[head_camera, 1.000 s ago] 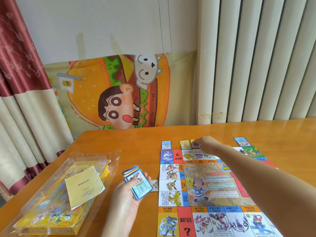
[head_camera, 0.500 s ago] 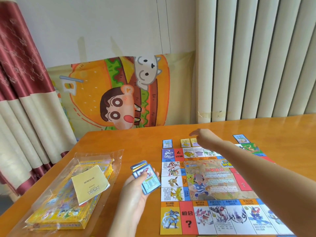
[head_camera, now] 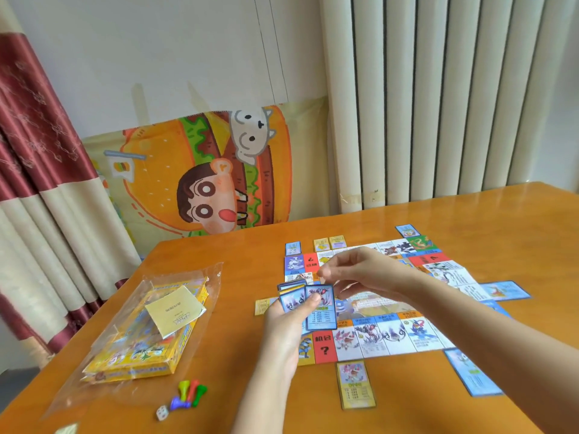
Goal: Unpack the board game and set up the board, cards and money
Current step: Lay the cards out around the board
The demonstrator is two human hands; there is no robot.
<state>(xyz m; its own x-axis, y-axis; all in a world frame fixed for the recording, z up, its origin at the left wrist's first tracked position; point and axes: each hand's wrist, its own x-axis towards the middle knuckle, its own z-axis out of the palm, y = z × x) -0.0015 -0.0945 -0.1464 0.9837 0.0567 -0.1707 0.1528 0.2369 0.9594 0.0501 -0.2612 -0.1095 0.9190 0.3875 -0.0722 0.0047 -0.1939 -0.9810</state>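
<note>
Left hand (head_camera: 282,327) gripping fanned property cards (head_camera: 321,310), thumb offering top one; right hand (head_camera: 360,272) hovering above, loosely curled, empty

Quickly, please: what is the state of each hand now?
Left hand: holds cards.
Right hand: open, holds nothing, just above the cards.

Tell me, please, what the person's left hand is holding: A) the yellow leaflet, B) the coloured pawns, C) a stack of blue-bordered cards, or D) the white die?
C: the left hand grips the stack of cards, thumb on the top one, while the die and pawns lie on the table and the leaflet lies over the game box.
</note>
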